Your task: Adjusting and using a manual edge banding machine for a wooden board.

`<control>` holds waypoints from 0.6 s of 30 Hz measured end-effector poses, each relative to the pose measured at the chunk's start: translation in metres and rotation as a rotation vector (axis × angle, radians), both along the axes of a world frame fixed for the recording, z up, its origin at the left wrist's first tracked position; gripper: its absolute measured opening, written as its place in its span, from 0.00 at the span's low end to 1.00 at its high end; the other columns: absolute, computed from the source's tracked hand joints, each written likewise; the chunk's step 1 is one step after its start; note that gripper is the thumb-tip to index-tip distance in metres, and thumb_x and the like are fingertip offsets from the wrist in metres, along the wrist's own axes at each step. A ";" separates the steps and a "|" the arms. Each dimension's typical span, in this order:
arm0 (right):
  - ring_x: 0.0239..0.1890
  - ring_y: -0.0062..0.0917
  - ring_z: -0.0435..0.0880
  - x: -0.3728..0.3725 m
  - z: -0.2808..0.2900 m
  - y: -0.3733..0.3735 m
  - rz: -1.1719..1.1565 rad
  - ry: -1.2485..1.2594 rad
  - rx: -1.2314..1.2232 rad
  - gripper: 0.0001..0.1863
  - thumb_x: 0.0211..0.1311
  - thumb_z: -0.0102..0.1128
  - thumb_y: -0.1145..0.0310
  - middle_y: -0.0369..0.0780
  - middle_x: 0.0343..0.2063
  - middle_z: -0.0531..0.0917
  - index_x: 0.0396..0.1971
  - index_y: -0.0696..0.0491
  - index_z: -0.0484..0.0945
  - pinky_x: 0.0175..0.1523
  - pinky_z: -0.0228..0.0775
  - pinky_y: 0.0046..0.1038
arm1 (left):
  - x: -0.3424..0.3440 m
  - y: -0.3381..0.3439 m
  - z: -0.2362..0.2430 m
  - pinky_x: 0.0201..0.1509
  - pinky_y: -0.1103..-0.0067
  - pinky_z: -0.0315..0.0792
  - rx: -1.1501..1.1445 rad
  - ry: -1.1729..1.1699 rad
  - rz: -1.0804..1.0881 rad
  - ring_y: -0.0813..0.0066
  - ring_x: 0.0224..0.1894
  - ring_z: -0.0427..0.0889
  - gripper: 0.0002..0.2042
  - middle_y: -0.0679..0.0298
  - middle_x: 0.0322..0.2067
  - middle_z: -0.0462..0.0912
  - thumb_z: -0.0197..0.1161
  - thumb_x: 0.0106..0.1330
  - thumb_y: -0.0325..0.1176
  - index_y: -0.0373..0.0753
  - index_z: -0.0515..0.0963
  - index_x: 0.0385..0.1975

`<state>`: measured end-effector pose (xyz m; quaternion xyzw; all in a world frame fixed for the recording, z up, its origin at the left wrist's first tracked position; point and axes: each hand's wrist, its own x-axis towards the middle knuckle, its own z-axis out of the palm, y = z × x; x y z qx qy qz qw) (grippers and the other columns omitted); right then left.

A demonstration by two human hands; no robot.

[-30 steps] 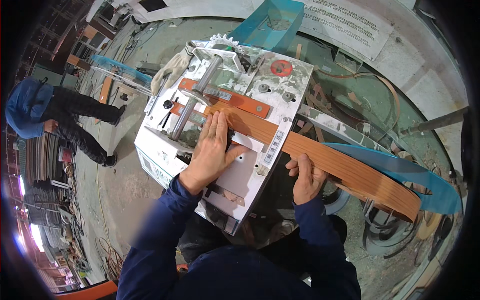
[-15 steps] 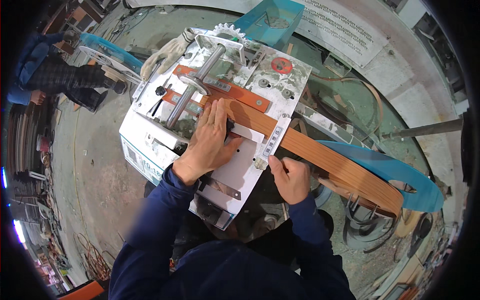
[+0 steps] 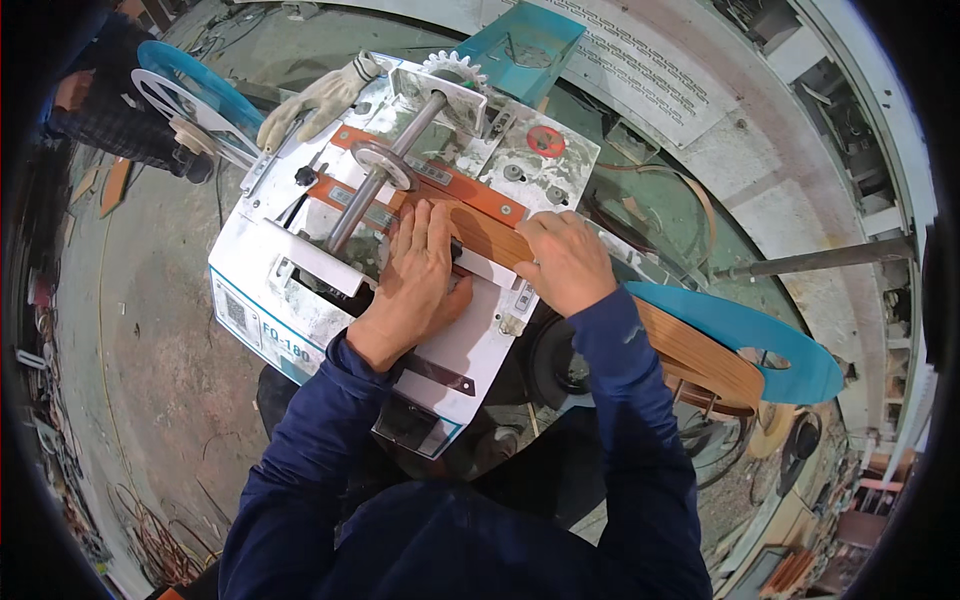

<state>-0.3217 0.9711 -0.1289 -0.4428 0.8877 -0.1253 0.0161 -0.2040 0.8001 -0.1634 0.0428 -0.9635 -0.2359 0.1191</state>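
Note:
My left hand (image 3: 412,285) lies flat, fingers stretched forward, on a wood-grain edge banding strip (image 3: 478,232) that runs across a white machine table (image 3: 455,345). Its fingertips are close to a metal roller shaft (image 3: 412,135) with a round wheel on it. Over the same strip, farther right, my right hand (image 3: 570,262) curls its fingers, with the thumb by a labelled metal guide bar (image 3: 523,297). That hand hides part of the strip and bar. Beyond the right wrist the strip widens into a coil (image 3: 690,345) beside a blue disc (image 3: 720,320).
An orange guide bar (image 3: 475,192) edges the strip's far side. A work glove (image 3: 325,100) rests at the machine's back left, near a toothed gear (image 3: 453,68). Behind stands a blue tray (image 3: 522,45). Another person's leg (image 3: 120,135) shows at far left; a pipe (image 3: 820,257) juts in from the right.
My right hand has moved up and forward from the guide bar's near end, onto the strip. The left hand stays on the strip. The whole view has shifted slightly.

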 end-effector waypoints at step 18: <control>0.37 0.41 0.78 0.002 0.015 0.000 0.156 -0.035 -0.080 0.17 0.47 0.67 0.63 0.44 0.31 0.78 0.36 0.55 0.79 0.42 0.70 0.39 | 0.002 -0.002 -0.011 0.70 0.53 0.48 0.053 0.047 0.006 0.33 0.66 0.54 0.42 0.31 0.62 0.56 0.68 0.52 0.35 0.23 0.51 0.62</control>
